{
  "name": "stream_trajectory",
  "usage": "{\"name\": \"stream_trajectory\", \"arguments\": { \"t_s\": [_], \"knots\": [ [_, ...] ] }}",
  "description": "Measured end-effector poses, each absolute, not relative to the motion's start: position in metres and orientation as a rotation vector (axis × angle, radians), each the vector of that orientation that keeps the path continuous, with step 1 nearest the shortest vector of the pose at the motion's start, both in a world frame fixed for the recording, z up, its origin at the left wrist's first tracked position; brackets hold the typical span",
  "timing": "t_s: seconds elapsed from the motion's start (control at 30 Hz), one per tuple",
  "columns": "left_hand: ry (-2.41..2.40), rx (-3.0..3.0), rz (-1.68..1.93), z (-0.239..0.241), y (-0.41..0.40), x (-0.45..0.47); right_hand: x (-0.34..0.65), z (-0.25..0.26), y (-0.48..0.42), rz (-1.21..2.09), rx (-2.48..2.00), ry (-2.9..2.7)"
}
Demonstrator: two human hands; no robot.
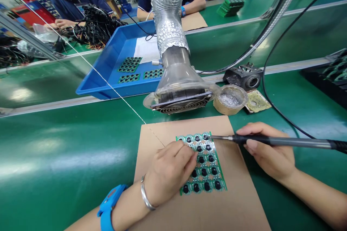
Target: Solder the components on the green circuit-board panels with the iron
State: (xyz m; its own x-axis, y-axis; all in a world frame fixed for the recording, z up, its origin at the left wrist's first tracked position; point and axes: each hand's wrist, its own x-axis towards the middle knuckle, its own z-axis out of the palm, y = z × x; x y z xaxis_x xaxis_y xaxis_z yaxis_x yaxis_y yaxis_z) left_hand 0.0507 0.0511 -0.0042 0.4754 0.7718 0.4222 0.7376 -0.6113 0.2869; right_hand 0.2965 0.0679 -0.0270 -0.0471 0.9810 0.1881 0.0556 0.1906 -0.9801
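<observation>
A green circuit board panel [206, 168] with several black round parts lies on a brown cardboard sheet [233, 202]. My left hand [169, 171] rests on the panel's left side, fingers pinched on a thin solder wire [108, 83] that runs up to the far left. My right hand [267, 149] is closed round a black soldering iron [271, 140]. The iron's metal tip touches the panel's top right corner. A blue watch and a silver bangle sit on my left wrist.
A clear fume hood with a fan [180, 95] on a foil duct hangs just behind the cardboard. A solder tin [230, 99], a sponge [257, 101] and an iron stand [245, 76] sit behind right. A blue tray [114, 61] holds more panels. Other people work across the belt.
</observation>
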Motion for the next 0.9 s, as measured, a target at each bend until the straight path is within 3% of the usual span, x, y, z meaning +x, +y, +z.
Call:
{"name": "stream_trajectory", "arguments": {
  "t_s": [0.2,0.9],
  "knots": [
    [1.333,2.626,0.741,0.003,0.056,0.06,0.303,-0.031,0.073,1.166,-1.116,-1.128],
    [1.308,2.694,0.695,-0.011,0.067,0.073,0.301,-0.03,0.073,1.056,-1.174,-1.366]
  ]
}}
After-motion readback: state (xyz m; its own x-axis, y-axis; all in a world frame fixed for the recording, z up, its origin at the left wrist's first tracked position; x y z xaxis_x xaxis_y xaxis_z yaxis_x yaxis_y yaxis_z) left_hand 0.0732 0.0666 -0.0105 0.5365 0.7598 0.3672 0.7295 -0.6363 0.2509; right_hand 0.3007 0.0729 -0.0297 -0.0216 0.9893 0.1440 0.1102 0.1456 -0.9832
